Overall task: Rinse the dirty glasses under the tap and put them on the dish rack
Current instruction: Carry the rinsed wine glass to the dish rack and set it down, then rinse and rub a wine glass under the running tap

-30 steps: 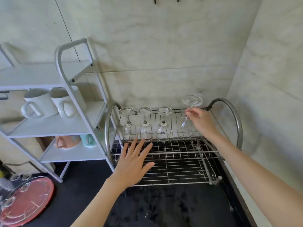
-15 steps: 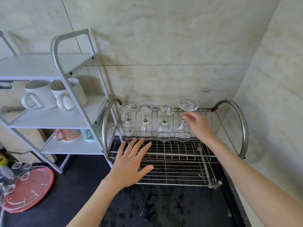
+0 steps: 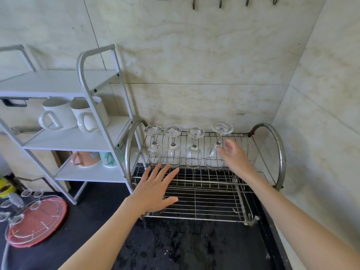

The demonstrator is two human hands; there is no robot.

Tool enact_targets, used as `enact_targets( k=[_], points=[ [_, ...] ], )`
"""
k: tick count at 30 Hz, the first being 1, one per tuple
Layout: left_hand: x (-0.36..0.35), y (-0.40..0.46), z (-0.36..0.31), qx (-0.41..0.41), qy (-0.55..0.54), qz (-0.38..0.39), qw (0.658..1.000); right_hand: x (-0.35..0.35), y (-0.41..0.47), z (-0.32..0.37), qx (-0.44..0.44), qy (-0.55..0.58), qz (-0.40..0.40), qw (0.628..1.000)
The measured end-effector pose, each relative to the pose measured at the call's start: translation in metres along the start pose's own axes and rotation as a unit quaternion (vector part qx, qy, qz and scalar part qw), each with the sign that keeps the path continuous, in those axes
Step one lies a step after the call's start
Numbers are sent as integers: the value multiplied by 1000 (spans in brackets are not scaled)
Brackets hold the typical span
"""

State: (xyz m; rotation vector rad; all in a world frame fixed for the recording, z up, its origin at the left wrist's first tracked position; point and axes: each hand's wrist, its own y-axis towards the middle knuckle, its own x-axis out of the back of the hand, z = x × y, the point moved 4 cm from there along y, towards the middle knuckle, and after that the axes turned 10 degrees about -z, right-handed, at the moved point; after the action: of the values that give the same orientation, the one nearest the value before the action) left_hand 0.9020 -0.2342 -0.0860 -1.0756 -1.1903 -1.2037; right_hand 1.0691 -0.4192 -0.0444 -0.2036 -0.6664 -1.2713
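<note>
Four glasses (image 3: 194,147) stand upside down on the rack (image 3: 280,152). Left hand (image 3: 155,190) spread over its lower grid; right hand (image 3: 236,155) relaxed beside the rightmost glass. Mugs (image 3: 58,114) on the shelf (image 3: 78,139).

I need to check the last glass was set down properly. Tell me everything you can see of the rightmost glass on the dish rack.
The rightmost glass is a clear stemmed glass standing upside down, rim on the upper tier of the dish rack, with a label on its foot. It leans slightly, foot tipped right. It ends a row of four, set apart from the others. The right hand is open beside it, fingertips at the bowl; contact is unclear.
</note>
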Motion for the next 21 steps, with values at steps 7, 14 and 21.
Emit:
enact_targets(
  k=[7, 14, 21],
  points=[
    [39, -38, -17, 45, -81, -80, 993, 9, -100, 50, 161, -257, 11, 953],
    [63, -183, -4, 94, -61, -173, 979, -29, -202, 114, 299, -286, 53, 909],
    [46, -376, 24, 214, -6, -151, 965, -98, -350, 184, 406, -207, 105, 884]
  ],
)
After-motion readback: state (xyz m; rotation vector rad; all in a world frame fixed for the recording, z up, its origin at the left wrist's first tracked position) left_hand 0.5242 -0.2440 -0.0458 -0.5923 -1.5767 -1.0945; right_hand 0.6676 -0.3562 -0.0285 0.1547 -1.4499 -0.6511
